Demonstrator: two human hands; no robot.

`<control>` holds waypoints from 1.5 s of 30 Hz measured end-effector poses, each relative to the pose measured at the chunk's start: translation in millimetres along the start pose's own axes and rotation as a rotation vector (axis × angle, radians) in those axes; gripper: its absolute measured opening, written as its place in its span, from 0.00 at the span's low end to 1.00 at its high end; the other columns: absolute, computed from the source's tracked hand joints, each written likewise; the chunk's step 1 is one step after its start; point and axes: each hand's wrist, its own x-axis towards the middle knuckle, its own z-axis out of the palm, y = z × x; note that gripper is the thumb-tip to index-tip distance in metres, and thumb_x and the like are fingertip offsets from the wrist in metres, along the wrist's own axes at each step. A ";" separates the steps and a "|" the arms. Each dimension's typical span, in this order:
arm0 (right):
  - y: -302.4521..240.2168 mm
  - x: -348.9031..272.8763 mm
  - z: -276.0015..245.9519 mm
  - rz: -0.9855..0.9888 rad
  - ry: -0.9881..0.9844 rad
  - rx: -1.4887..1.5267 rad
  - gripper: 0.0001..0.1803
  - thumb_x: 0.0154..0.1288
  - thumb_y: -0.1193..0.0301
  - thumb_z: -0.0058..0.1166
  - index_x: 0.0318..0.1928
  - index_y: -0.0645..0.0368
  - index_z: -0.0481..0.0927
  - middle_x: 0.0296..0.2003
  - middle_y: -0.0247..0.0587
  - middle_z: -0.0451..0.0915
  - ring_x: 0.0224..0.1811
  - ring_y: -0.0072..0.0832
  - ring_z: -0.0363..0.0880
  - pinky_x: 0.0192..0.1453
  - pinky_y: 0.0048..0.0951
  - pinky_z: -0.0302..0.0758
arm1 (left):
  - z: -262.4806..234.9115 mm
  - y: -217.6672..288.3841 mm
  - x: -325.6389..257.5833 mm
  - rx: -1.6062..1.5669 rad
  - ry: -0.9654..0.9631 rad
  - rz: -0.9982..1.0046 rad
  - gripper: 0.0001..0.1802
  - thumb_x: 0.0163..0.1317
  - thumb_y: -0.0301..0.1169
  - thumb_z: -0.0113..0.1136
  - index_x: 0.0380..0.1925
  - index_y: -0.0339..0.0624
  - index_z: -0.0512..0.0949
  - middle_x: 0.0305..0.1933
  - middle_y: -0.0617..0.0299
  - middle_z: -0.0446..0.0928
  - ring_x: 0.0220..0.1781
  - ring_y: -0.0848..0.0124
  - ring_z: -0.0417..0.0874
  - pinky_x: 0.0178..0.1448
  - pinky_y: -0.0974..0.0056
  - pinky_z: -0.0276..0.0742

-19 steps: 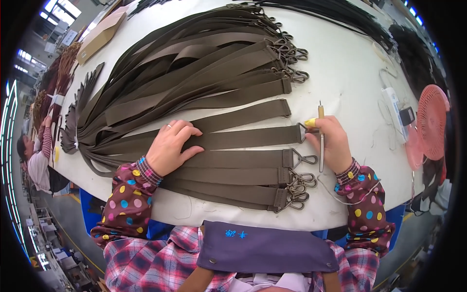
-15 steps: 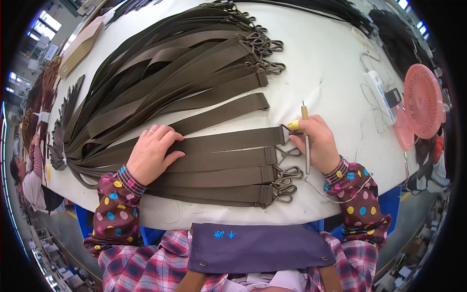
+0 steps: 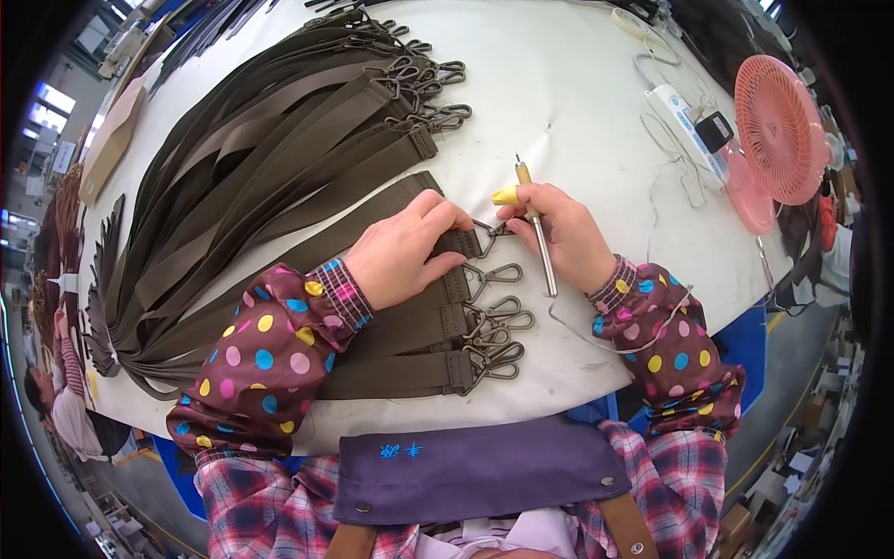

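My left hand grips an olive-brown webbing strap close to its stitched end, thumb and fingers on its two edges. From that end a dark metal snap hook reaches to my right hand, whose fingertips touch it. The right hand also holds a slim corded pen-shaped tool, brass-coloured and silver, with its thin tip pointing away from me. Yellow wrapping covers one fingertip. Nearer to me lie several more straps with snap hooks, side by side.
A big fanned bundle of straps covers the table's left, tied at its left end. At the right are a pink fan and a white power strip with loose cords. A cardboard piece stands far left. Another person is beyond.
My left hand has moved right along the strap to its hook end. The right hand still holds the tool and hook. The whole view has shifted, so the table's things appear farther left.
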 end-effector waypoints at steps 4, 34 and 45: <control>-8.6 -5.4 -5.3 -0.110 -0.051 -0.108 0.16 0.57 0.83 0.58 0.47 0.63 0.74 0.41 0.42 0.77 0.41 0.30 0.78 0.47 0.28 0.76 | 2.1 3.8 -9.0 -0.022 0.038 -0.066 0.16 0.55 0.26 0.63 0.44 0.43 0.73 0.41 0.59 0.70 0.33 0.66 0.77 0.38 0.63 0.75; -8.8 -3.4 2.8 -0.067 -0.006 -0.043 0.17 0.55 0.82 0.60 0.45 0.65 0.73 0.37 0.43 0.77 0.39 0.30 0.81 0.44 0.27 0.78 | 26.2 4.5 -2.0 0.229 0.238 0.252 0.10 0.49 0.26 0.65 0.32 0.50 0.77 0.34 0.67 0.73 0.29 0.67 0.78 0.30 0.65 0.75; -27.6 0.6 -3.1 -0.019 0.041 0.135 0.09 0.66 0.74 0.54 0.45 0.65 0.76 0.34 0.36 0.81 0.36 0.21 0.78 0.42 0.23 0.76 | 12.9 2.7 -10.7 -0.338 0.077 -0.218 0.07 0.58 0.24 0.62 0.30 0.38 0.72 0.28 0.61 0.79 0.27 0.76 0.81 0.33 0.72 0.77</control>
